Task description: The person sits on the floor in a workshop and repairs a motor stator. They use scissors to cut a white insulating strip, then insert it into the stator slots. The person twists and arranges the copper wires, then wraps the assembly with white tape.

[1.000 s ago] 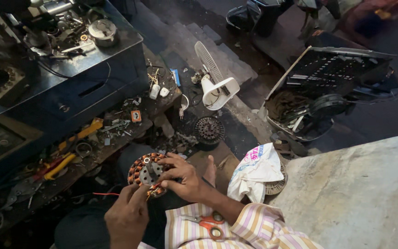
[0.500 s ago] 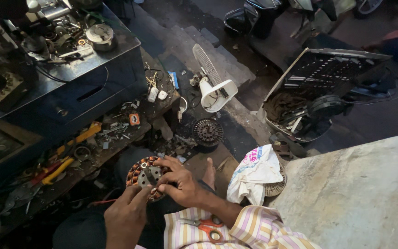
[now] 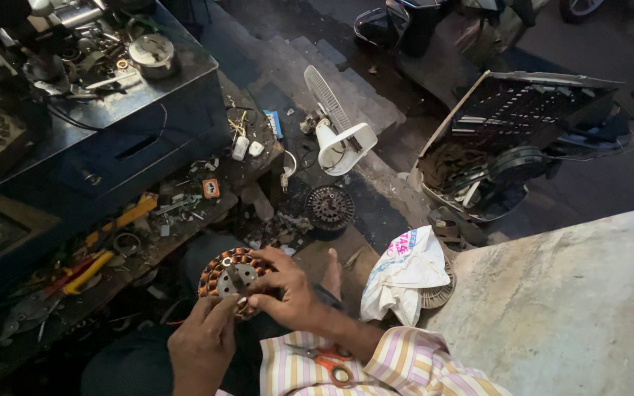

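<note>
Both hands grasp a round motor stator (image 3: pixel 230 280) with copper windings, held over the person's lap. Left hand (image 3: pixel 201 346) cups its lower edge from beneath, fingers curled up against the rim. Right hand (image 3: pixel 288 293) closes over the stator's right side, fingertips pinching near its centre. Orange-handled scissors (image 3: pixel 324 359) lie on the striped sleeve (image 3: pixel 405 363); a white bag (image 3: pixel 403 271) sits just right.

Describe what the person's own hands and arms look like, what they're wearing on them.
Both hands are bare: no gloves, and no rings or watch that I can make out. The right hand comes out of a long shirt sleeve striped lengthwise in pink, yellow, white and thin dark lines, ending above the wrist. The left hand shows only to the wrist, so its sleeve is out of view.
</note>
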